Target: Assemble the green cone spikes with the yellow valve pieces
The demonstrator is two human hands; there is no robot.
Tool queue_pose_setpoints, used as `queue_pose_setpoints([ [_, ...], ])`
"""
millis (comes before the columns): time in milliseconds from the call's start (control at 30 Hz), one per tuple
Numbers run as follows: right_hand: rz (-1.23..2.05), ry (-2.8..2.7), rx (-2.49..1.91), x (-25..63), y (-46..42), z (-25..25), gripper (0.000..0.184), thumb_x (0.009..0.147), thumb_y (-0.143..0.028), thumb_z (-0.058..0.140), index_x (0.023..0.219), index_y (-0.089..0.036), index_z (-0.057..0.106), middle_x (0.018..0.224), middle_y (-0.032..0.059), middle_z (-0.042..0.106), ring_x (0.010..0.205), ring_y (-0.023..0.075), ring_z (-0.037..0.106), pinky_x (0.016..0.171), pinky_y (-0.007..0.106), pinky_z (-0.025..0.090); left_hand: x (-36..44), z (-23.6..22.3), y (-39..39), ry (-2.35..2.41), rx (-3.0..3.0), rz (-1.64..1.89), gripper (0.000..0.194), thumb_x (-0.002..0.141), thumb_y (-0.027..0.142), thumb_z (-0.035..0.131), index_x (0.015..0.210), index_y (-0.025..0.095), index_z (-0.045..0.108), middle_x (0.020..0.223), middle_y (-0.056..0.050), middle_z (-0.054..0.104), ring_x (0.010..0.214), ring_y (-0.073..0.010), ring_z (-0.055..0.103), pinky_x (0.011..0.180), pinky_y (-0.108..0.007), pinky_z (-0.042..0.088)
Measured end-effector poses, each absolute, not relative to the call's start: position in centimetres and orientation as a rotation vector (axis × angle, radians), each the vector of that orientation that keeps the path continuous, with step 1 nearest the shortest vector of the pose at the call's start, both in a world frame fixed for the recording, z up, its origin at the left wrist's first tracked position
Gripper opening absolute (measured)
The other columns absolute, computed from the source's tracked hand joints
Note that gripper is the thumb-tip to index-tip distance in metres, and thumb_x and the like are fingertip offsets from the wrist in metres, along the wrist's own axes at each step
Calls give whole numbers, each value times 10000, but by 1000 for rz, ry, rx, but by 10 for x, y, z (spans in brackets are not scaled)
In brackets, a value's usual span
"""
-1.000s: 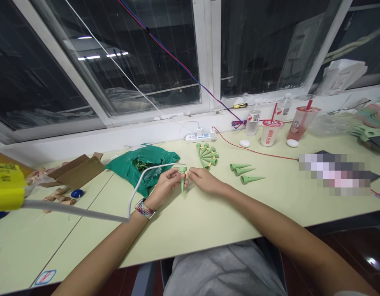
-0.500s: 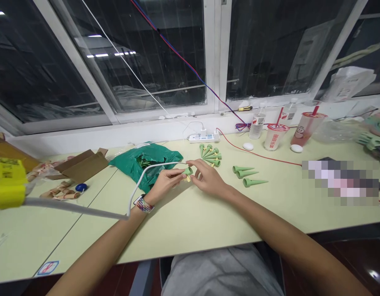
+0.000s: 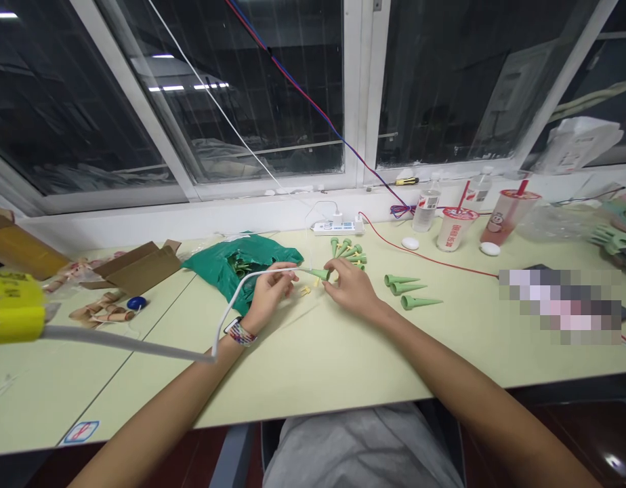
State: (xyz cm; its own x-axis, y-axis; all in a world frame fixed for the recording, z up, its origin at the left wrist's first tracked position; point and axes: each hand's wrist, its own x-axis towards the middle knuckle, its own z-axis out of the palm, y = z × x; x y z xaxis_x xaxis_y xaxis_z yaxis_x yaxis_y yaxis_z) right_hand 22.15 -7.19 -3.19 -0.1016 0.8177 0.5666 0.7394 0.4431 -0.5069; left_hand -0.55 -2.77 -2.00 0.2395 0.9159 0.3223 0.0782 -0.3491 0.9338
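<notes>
My right hand (image 3: 351,286) pinches the wide end of a green plastic cone-shaped spike (image 3: 320,274). Its narrow tip points left, into the bent fingers of my left hand (image 3: 273,291), which close on it; a white cable partly covers that spot. A small yellow piece (image 3: 305,291) lies on the table between the hands, and another yellow bit (image 3: 316,281) shows just under the cone. Behind my right hand several green spikes with yellow pieces (image 3: 349,249) are fanned out. Three plain green spikes (image 3: 405,288) lie to the right.
Left of my hands sits an open green plastic bag (image 3: 211,261) with green pieces inside. The white cable (image 3: 232,298) crosses before my left hand. At the back are a power strip (image 3: 338,227), drink cups (image 3: 451,234) and bottles (image 3: 425,210). Cardboard (image 3: 140,271) lies far left.
The cone has turned from facing me to lying sideways, wide end right. My hands have moved apart, and a yellow piece now shows on the table between them.
</notes>
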Motion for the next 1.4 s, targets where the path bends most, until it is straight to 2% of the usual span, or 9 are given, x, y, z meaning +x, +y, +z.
queue_pose_setpoints([
  [133, -37, -1930, -1502, 222, -69, -40, 293, 926, -273, 646, 1216, -238, 626, 1136, 56, 692, 930, 224, 650, 698, 308, 428, -9, -26, -20, 919, 1562, 1275, 385, 884, 420, 713, 1170, 172, 639, 835, -32, 699, 607, -135, 626, 510, -231, 477],
  [200, -126, -2006, -1568, 220, -69, -45, 246, 935, -286, 646, 1176, -235, 650, 1090, 70, 692, 960, 246, 634, 712, 323, 423, -9, -27, -20, 901, 1567, 1259, 350, 887, 415, 710, 1122, 164, 645, 815, -28, 690, 602, -131, 623, 513, -229, 474],
  [267, -198, -2063, -1602, 218, -67, -49, 184, 936, -319, 662, 1089, -220, 671, 1039, 86, 691, 993, 269, 609, 773, 345, 432, -8, -27, -21, 879, 1584, 1240, 330, 895, 418, 702, 1090, 157, 650, 800, -26, 682, 600, -128, 619, 518, -229, 471],
  [367, -255, -2084, -1610, 218, -64, -53, 218, 928, -378, 687, 1041, -192, 683, 1032, 112, 686, 1035, 295, 565, 883, 385, 431, -6, -27, -23, 857, 1590, 1227, 316, 898, 416, 697, 1071, 155, 650, 791, -26, 679, 594, -127, 613, 520, -234, 467],
  [467, -271, -2070, -1562, 220, -62, -54, 289, 921, -393, 691, 1103, -168, 692, 1067, 126, 678, 1070, 311, 531, 946, 410, 415, -5, -26, -24, 863, 1583, 1219, 301, 894, 409, 698, 1056, 160, 647, 789, -26, 682, 589, -128, 610, 523, -241, 470],
  [533, -260, -2076, -1493, 221, -61, -53, 298, 918, -340, 679, 1160, -166, 692, 1087, 119, 677, 1087, 308, 517, 970, 410, 402, -5, -25, -25, 868, 1583, 1212, 293, 891, 403, 699, 1049, 162, 645, 782, -23, 679, 585, -129, 610, 524, -243, 471],
  [633, -229, -2117, -1419, 222, -61, -53, 249, 906, -207, 640, 1144, -191, 712, 1068, 95, 688, 1079, 292, 507, 962, 402, 385, -5, -25, -25, 869, 1587, 1210, 288, 886, 394, 694, 1046, 161, 642, 772, -20, 674, 581, -129, 610, 519, -241, 468],
  [733, -220, -2151, -1406, 224, -60, -53, 206, 932, -149, 589, 1075, -199, 729, 1026, 89, 698, 1056, 281, 501, 928, 396, 375, -5, -25, -24, 865, 1592, 1207, 285, 881, 386, 687, 1047, 159, 639, 771, -20, 674, 581, -129, 612, 515, -238, 466],
  [1400, -355, -2109, -1598, 225, -38, -53, 230, 1010, -185, 511, 1055, -171, 736, 1045, 137, 690, 1071, 305, 504, 936, 427, 354, 2, -24, -30, 871, 1601, 1146, 234, 858, 352, 679, 988, 160, 652, 741, -15, 663, 566, -127, 584, 531, -253, 475],
])
